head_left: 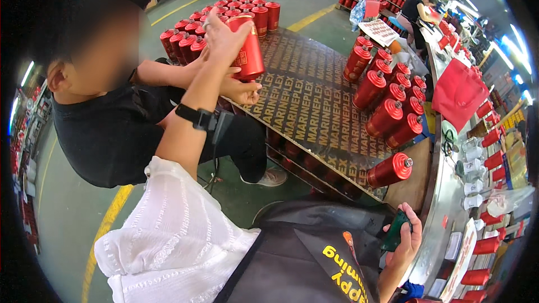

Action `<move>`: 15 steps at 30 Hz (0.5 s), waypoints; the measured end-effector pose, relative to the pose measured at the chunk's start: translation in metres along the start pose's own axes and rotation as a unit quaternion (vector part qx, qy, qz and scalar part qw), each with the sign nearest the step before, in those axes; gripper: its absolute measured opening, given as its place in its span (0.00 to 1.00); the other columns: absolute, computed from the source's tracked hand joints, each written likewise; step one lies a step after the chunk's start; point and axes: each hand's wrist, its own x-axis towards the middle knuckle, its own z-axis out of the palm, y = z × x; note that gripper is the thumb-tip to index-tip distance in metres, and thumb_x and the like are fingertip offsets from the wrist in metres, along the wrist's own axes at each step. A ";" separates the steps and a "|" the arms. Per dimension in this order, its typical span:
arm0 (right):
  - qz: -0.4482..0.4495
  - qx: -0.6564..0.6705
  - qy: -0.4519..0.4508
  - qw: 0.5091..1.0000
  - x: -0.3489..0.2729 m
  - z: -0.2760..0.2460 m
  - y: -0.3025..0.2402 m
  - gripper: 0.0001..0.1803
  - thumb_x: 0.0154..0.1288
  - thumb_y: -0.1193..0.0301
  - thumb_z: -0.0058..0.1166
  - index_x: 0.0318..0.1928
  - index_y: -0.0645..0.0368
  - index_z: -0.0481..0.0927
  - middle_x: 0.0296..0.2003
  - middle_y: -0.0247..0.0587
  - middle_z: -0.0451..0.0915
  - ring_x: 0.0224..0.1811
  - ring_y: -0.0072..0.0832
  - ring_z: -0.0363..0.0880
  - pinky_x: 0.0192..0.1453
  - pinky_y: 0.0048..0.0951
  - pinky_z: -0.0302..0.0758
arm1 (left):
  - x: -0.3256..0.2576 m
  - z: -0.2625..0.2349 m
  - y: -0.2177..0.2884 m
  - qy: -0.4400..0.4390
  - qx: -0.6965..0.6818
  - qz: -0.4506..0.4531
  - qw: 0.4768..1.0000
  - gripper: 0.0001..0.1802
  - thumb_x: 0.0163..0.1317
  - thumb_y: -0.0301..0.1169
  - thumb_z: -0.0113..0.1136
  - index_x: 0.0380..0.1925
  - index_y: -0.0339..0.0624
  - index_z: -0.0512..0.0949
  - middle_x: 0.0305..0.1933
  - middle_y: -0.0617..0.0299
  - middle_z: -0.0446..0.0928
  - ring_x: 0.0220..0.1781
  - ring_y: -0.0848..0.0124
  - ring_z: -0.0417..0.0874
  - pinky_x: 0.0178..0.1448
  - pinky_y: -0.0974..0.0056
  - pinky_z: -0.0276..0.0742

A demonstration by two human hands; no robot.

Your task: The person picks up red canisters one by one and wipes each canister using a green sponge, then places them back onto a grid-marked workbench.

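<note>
- Curling round the upper part of a glossy red cylindrical bottle [254, 56], the person's left hand [225, 39] held it from the left side, the thumb reaching across near its top.
- That bottle lay just right of the palm, its long axis close to upright, with the top leaning left and the base swung slightly right; the hand covered its top end.
- Below the base, a co-worker's bare hand [242, 91] hung with bent fingers; whether it touched the bottle could not be told.
- The person's right hand [405, 241] was well apart, low at the right, its fingers bent round a small dark green glossy object [397, 230].
- Past the held bottle, a tight group of red metal-topped bottles [192, 27] stood to its left and behind it.
- Rightward stretched a bench [306, 98] topped with a dark brown board in yellow lettering; the held bottle was near its left edge.
- Across the board, a looser cluster of similar red bottles [386, 116] stood near the right edge.
- Nearer the person was a single red bottle with a silver nozzle [388, 170], closer to the right hand than to the left.
</note>
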 end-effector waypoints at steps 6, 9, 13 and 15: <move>0.005 0.012 0.003 1.000 0.000 -0.002 0.003 0.18 0.65 0.79 0.41 0.55 0.67 0.73 0.54 0.49 0.74 0.34 0.27 0.78 0.40 0.25 0.77 | 0.020 -0.005 -0.005 -0.251 -0.155 -0.244 0.924 0.69 0.43 0.57 0.71 0.71 0.58 0.28 0.74 0.45 0.43 0.71 0.45 0.54 0.65 0.45 0.60; 0.000 0.014 0.006 1.000 0.001 -0.003 0.004 0.17 0.65 0.79 0.41 0.53 0.67 0.74 0.54 0.50 0.74 0.36 0.27 0.78 0.40 0.25 0.77 | 0.015 0.000 -0.010 -0.297 -0.145 -0.266 0.906 0.72 0.40 0.58 0.72 0.71 0.51 0.29 0.71 0.44 0.51 0.68 0.50 0.61 0.62 0.45 0.63; -0.007 0.009 -0.007 1.000 0.003 -0.004 0.010 0.16 0.66 0.79 0.41 0.52 0.66 0.75 0.55 0.51 0.73 0.38 0.28 0.78 0.40 0.27 0.78 | 0.016 0.031 -0.057 -0.293 -0.328 -0.158 0.884 0.74 0.40 0.55 0.74 0.70 0.45 0.26 0.70 0.45 0.52 0.70 0.53 0.57 0.68 0.49 0.57; -0.005 0.013 -0.008 1.000 0.004 -0.003 0.009 0.16 0.66 0.79 0.41 0.52 0.66 0.75 0.55 0.51 0.73 0.39 0.28 0.78 0.40 0.27 0.78 | 0.013 0.046 -0.062 -0.263 -0.329 -0.157 0.893 0.65 0.44 0.50 0.74 0.70 0.41 0.37 0.64 0.47 0.61 0.64 0.56 0.67 0.63 0.52 0.67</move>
